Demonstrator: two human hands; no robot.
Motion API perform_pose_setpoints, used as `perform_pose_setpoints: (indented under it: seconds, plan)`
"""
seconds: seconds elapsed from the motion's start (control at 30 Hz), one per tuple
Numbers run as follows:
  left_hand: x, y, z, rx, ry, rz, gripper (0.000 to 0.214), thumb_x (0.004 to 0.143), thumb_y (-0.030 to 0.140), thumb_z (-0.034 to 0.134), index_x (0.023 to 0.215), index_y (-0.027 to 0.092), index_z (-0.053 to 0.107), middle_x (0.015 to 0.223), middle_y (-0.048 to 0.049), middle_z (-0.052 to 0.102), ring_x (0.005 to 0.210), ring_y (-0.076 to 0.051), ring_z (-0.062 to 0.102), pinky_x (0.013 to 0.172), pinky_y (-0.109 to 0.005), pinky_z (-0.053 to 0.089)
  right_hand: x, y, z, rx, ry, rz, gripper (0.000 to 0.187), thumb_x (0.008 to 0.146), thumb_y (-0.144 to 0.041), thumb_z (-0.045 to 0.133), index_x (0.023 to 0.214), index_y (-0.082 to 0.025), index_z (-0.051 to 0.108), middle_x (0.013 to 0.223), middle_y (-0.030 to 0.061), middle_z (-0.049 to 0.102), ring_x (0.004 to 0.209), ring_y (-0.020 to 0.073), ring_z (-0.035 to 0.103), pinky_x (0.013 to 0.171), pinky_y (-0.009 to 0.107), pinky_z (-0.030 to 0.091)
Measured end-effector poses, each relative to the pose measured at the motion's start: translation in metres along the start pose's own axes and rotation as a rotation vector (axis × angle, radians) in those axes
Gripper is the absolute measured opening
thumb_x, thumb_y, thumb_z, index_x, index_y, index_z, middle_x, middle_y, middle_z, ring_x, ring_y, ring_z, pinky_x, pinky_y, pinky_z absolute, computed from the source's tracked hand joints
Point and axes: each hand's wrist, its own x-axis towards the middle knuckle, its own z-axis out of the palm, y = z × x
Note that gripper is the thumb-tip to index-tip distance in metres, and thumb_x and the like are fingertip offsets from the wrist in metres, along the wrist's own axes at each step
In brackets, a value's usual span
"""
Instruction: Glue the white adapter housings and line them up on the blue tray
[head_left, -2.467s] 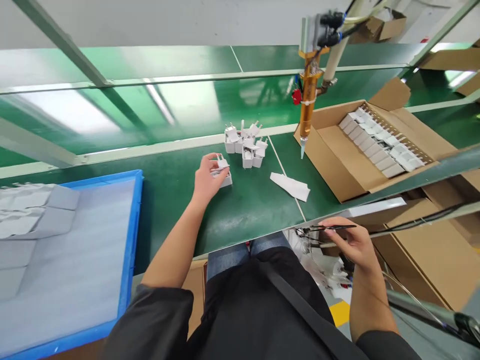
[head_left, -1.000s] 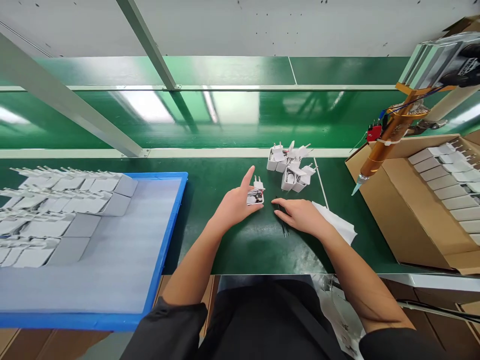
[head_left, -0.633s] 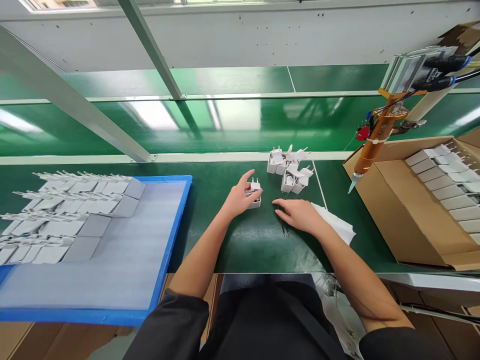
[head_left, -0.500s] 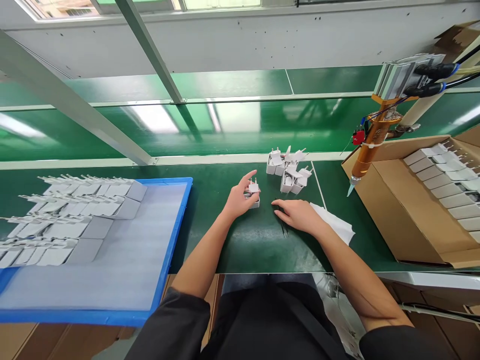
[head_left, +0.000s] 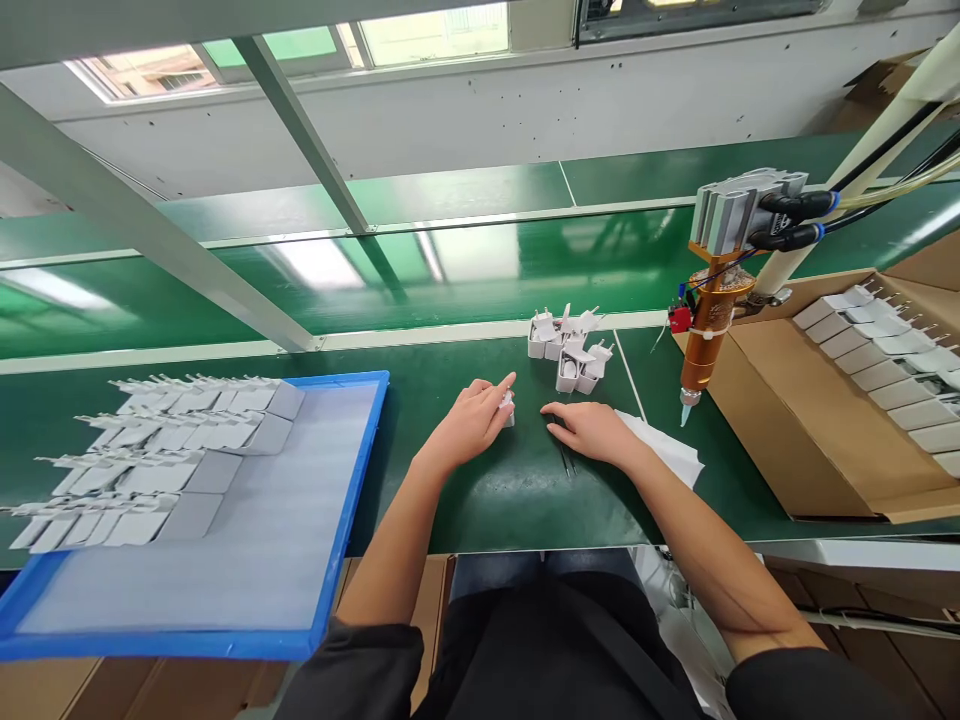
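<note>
My left hand (head_left: pixel 469 425) is closed around a small white plug charger (head_left: pixel 508 407) at the middle of the green bench, its index finger stretched over the top. Most of that charger is hidden by the fingers. To the right, my right hand (head_left: pixel 592 432) rests low on the bench, thumb and index finger around dark tweezers (head_left: pixel 567 462) whose thin prongs point towards me. Just beyond it stands a cluster of white charger housings (head_left: pixel 568 375) with loose lids and pins. A white paper sheet (head_left: pixel 664 450) lies partly beneath my right forearm.
On the left, a blue-rimmed tray (head_left: pixel 351 480) carries rows of white chargers (head_left: pixel 161 455). An orange dispenser with a nozzle (head_left: pixel 701 355) hangs at the right. Behind it sits a cardboard box (head_left: pixel 795 420) with more white chargers (head_left: pixel 885 365).
My left hand has turned and closed further over the charger, hiding more of it. My right hand stays almost still. The whole view has tilted upward a little.
</note>
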Motion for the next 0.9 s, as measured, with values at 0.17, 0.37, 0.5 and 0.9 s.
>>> perform_pose_setpoints:
  seconds: [0.17, 0.37, 0.5, 0.9]
  plan:
    - [-0.001, -0.004, 0.01, -0.043, 0.098, -0.077, 0.033, 0.098, 0.044, 0.051, 0.118, 0.02, 0.063, 0.104, -0.0079, 0.072, 0.095, -0.023, 0.066, 0.086, -0.033, 0.052, 0.0, -0.002, -0.002, 0.001, -0.008, 0.003, 0.037, 0.101, -0.033, 0.046, 0.134, -0.022, 0.059, 0.108, 0.0077, 0.077, 0.099, 0.0242, 0.072, 0.072, 0.028, 0.048]
    - [-0.003, -0.011, 0.013, -0.187, 0.13, -0.111, 0.031, 0.094, 0.048, 0.055, 0.108, 0.021, 0.063, 0.102, -0.0048, 0.074, 0.08, -0.018, 0.068, 0.075, -0.028, 0.052, 0.0, -0.002, -0.001, 0.008, -0.008, 0.008, 0.036, 0.101, -0.033, 0.047, 0.134, -0.023, 0.059, 0.105, 0.0075, 0.077, 0.096, 0.0242, 0.073, 0.07, 0.027, 0.047]
    - [-0.005, -0.017, 0.016, -0.227, 0.143, -0.095, 0.031, 0.094, 0.047, 0.054, 0.107, 0.021, 0.063, 0.104, -0.0049, 0.075, 0.075, -0.016, 0.067, 0.072, -0.027, 0.052, 0.001, -0.001, 0.001, 0.026, 0.008, 0.0, 0.036, 0.1, -0.033, 0.048, 0.133, -0.023, 0.059, 0.101, 0.0074, 0.077, 0.093, 0.0237, 0.073, 0.068, 0.026, 0.046]
    - [-0.011, -0.022, 0.026, 0.067, 0.129, -0.132, 0.039, 0.093, 0.038, 0.06, 0.128, 0.022, 0.055, 0.109, -0.0075, 0.071, 0.097, -0.024, 0.07, 0.086, -0.034, 0.054, -0.012, 0.015, -0.01, 0.174, 0.62, -0.072, 0.034, 0.101, -0.032, 0.041, 0.121, -0.021, 0.065, 0.086, 0.005, 0.072, 0.07, 0.0158, 0.065, 0.071, 0.029, 0.051]
